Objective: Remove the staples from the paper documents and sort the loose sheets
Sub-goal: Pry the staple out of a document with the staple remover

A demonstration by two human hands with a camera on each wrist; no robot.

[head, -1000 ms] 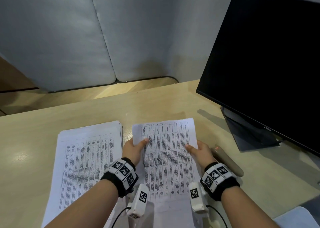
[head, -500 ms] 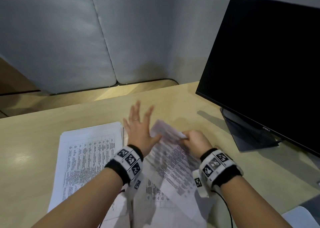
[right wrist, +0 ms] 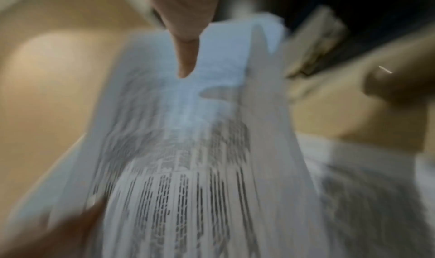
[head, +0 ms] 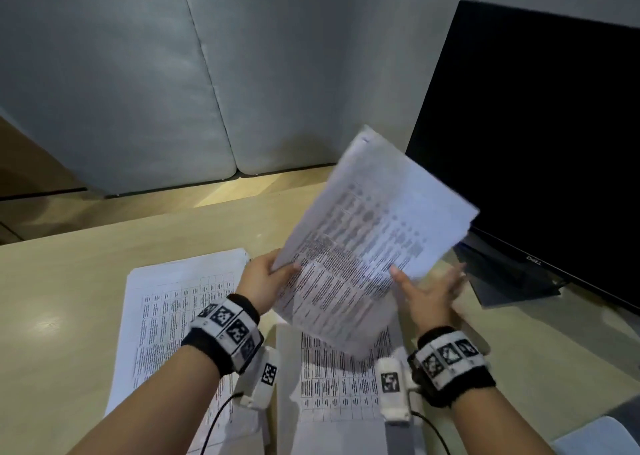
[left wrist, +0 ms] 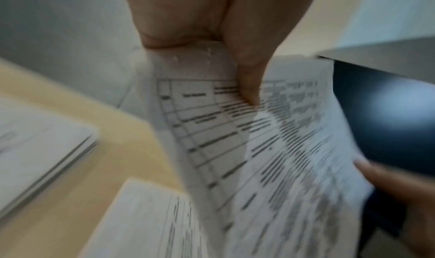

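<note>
From above the desk, the person's left hand (head: 265, 279) pinches the near-left edge of a white printed sheet of paper with tables of small black text (head: 367, 243), thumb on top, and the sheet is lifted off the pale wooden desk (head: 86, 274) and tilted up toward the black flat monitor (head: 540, 136), whose lower bezel reads "DELL". The right hand (head: 427, 293) is spread with fingers straight, its thumb touching the sheet's lower right edge and the fingers behind the paper. Under the raised sheet another white printed document (head: 339, 389) lies flat on the desk, and to its left sits a thick white stack of printed pages (head: 173, 302); the print on all of them is too small and blurred to read. Both wrists wear black bands with square black-and-white marker tags. A grey padded wall panel (head: 138, 73) stands behind the desk. In the left wrist view, the thumb and fingers (left wrist: 247, 72) press together on the sheet's top margin beside a ruled table; the wording is blurred. The stack's edge shows at left (left wrist: 47, 159). The right wrist view is heavily blurred: a straight thumb (right wrist: 186, 53) lies against the sheet (right wrist: 188, 150), and I cannot tell more.
</note>
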